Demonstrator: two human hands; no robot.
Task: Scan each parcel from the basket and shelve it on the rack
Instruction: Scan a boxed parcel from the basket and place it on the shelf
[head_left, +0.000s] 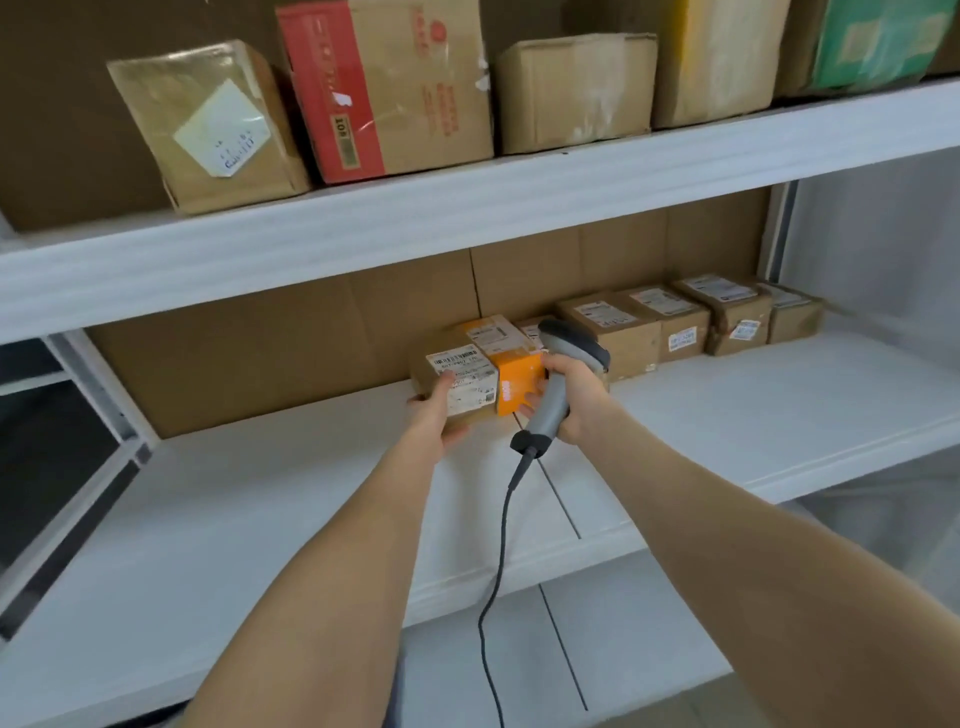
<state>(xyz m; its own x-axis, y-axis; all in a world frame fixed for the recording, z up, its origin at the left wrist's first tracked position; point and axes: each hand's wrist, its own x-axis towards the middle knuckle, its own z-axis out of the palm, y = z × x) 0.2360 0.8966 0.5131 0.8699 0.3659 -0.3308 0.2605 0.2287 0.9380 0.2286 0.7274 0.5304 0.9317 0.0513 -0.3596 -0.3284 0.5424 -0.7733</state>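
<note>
1. Parcel (460, 382): a small brown box with a white printed label on its near face. It is deep on the middle shelf (260, 509) of the rack (777, 244), close to the cardboard (249, 358) lining the back. Cannot tell whether its base rests on the shelf or sits just above it.
2. The parcel's right side touches an orange box (517, 387), which also carries a label on top.
3. Left hand (436, 418): grips the parcel at its near left corner. The fingers lie together against the label face, the thumb is curled below the bottom edge, and one fingertip shows past the left side.
4. Right hand (574, 397): fingers wrapped tight round the handle of a grey scanner (553, 402), thumb up along the handle. The fingertips are just beside the orange box's near face; contact cannot be judged.
5. The scanner's head stands above the orange box and tilts toward the back of the shelf. A dark cable (500, 561) hangs from the handle's base and runs down between the forearms, out of the bottom of the frame.
6. To the right of the scanner, a row of four labelled brown boxes (675, 325) runs along the back of the same shelf, side by side.
7. Upper shelf (363, 223): five larger cartons (574, 93) stand in a row. The leftmost is tilted with a white sticker, the next has red print, and the far right one has a green face.
</note>
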